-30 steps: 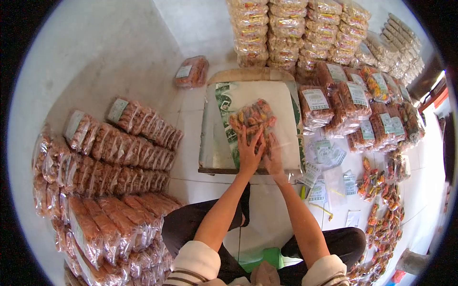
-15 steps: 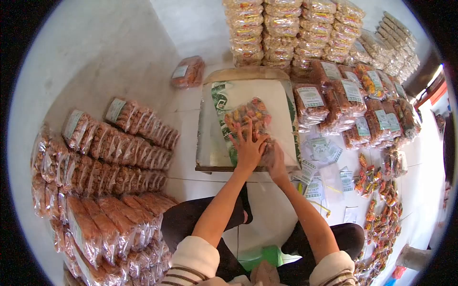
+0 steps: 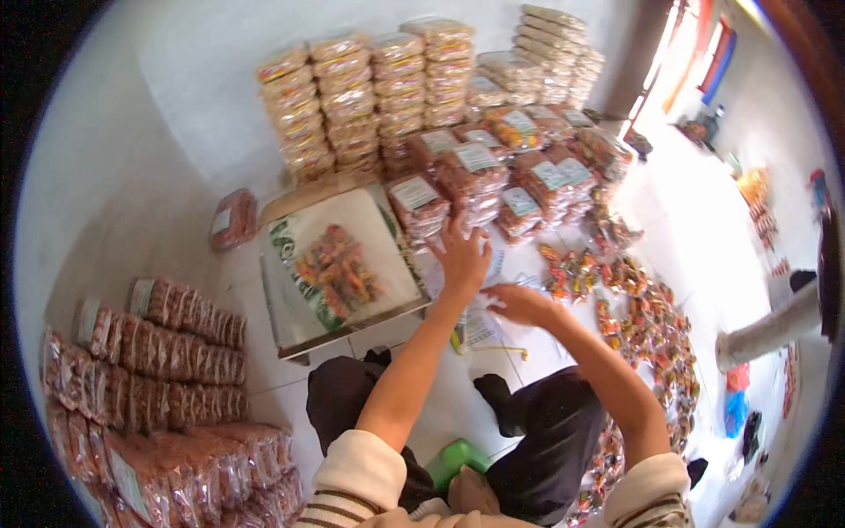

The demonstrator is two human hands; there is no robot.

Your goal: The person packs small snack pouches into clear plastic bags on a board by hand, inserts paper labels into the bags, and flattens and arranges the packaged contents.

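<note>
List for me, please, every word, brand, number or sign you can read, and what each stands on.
Nothing can be read with certainty.
Labels on the bags: too small and blurred.
Paper slips on the floor: too blurred.
Green strip on the low table: white marks, perhaps letters, unclear.

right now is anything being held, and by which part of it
Cannot be told: the left hand and right hand are by the labels, any pinch unclear. Neither holds the bag on the low table.

Printed labels (image 3: pixel 480 330) on the floor (image 3: pixel 440 403)
</note>
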